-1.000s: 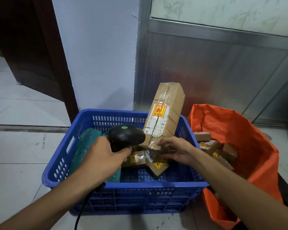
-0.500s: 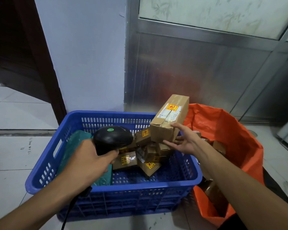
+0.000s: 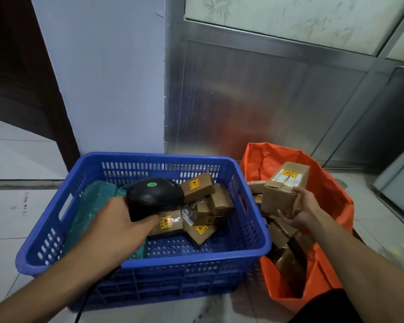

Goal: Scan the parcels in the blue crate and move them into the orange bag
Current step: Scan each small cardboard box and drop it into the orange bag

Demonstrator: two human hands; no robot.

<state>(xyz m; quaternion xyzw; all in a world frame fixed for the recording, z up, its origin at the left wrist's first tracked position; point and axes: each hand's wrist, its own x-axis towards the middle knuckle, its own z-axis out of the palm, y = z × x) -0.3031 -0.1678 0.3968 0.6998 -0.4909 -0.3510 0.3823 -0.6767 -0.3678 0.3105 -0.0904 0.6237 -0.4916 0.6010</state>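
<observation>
Right grip [image 3: 300, 207] clasps a long brown parcel [image 3: 283, 190] over the orange bag [image 3: 331, 190]; left grip [image 3: 124, 226] holds the black scanner [image 3: 154, 195] above the blue crate [image 3: 149, 259], where small taped boxes [image 3: 197, 186] lie beside a green pouch [image 3: 91, 206].

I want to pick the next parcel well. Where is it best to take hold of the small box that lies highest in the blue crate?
Probably from above, gripping the small box across its two long side faces. It lies tilted on the other parcels, its labelled top exposed, while the scanner in the left hand crowds its left end.

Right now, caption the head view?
Right hand holds long box over orange bag; left hand grips scanner above blue crate.
</observation>
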